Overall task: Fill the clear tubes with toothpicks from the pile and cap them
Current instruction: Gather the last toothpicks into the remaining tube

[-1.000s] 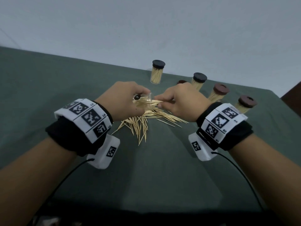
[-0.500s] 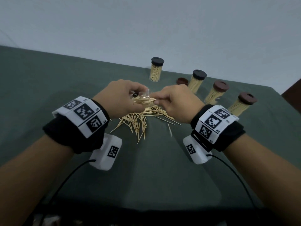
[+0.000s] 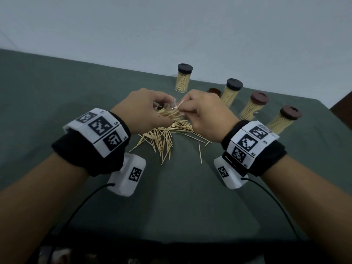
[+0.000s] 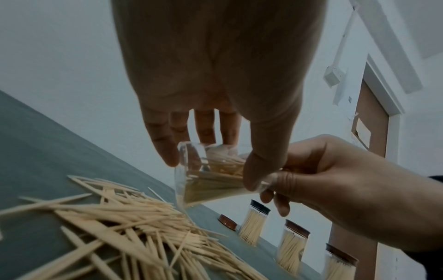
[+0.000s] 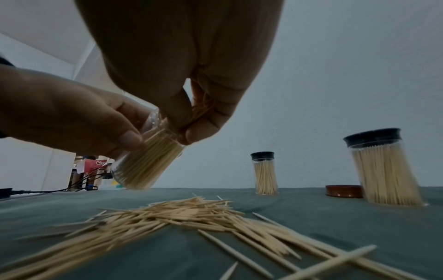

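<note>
clear plastic tube [image 5: 146, 161], partly filled, is held above the toothpick pile [image 3: 163, 134], tilted, with its long axis running from a closed base low on the left to an open mouth high on the right.

left of the tube: the left hand [image 3: 141, 109] grips the barrel, thumb on one side and fingers curled round the other. its wrist view shows the tube [image 4: 210, 174] resting in those fingers, toothpicks lying along the tube's length.

at the tube's mouth: the right hand [image 3: 205, 113] is closed in a pinch on a small bundle of toothpicks [image 5: 202, 108], points directed down into the opening. the bundle lies roughly in line with the tube's axis, and the right hand is the nearer one to the mouth. judgement: the insertion depends on keeping that alignment; a skewed bundle would catch on the rim.

right of the tube: a loose brown cap [image 3: 214, 91] lies on the green cloth [image 3: 181, 197], and four capped, filled tubes [image 3: 231, 94] stand beyond it.

judgement: filling of this tube is under way; capping is not yet done.
</note>
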Motion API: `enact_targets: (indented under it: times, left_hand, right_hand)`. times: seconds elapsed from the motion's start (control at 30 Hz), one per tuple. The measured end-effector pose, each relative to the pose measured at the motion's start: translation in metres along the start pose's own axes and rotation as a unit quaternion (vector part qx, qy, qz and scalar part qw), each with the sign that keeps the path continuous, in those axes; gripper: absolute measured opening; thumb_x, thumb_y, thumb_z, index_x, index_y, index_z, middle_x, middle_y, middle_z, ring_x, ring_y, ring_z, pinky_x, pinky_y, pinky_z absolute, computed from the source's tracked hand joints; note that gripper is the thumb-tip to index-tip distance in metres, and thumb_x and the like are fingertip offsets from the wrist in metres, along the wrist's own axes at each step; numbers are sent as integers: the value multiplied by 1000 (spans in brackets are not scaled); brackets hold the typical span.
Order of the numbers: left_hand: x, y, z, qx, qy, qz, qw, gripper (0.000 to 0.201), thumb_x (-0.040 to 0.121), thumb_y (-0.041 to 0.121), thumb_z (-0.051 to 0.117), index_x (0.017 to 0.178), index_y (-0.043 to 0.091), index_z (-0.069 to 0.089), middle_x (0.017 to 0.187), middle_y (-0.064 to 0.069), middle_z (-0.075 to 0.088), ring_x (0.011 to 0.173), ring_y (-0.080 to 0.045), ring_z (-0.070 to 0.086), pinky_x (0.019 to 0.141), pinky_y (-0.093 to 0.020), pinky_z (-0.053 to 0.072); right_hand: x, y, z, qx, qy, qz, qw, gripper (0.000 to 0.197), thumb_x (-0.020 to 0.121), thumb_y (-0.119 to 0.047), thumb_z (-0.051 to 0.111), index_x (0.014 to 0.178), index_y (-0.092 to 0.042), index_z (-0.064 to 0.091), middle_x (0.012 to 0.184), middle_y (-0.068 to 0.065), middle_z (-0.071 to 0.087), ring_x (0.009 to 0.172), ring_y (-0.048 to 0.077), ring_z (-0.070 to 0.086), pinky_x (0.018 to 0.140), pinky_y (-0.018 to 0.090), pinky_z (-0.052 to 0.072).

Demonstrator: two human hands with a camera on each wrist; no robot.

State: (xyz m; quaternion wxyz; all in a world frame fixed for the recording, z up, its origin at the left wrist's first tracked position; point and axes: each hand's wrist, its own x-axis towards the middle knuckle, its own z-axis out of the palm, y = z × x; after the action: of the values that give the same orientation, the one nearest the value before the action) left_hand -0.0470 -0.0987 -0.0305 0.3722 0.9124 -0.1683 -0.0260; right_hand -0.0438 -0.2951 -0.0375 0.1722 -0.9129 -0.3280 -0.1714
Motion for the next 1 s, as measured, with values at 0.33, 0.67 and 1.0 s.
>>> enact_targets:
  times: [0.33,0.67,1.0]
  left_hand:
    - [0,-1,-1,-32,5,-14,999,51,75,28,80,123,34,65,99,18,67,95,-7,66,76,-14,49]
    - [-1,2,1,-47,-5,-5,999,50,76,28,80,123,35,64,99,15,69,95,-4,66,74,-16,48]
    - [1,-1,3,-91,-18,5,996,48,77,27,81,122,31,65,98,12,72,93,-5,68,83,-25,55]
  right_hand:
    - [-1,4,-3,38,7,16,999,30,85,1,62,108,-15,74,92,2,67,82,14,61,74,18,45]
    - [1,3,-7,43,33,33,998,24,83,-4,68,102,-16,76,92,-2,73,83,7,64,74,0,38]
    - [1,1,-12,95,81,52,991,17,80,-12,76,96,-18,78,89,-5,74,79,2,64,75,16,51]
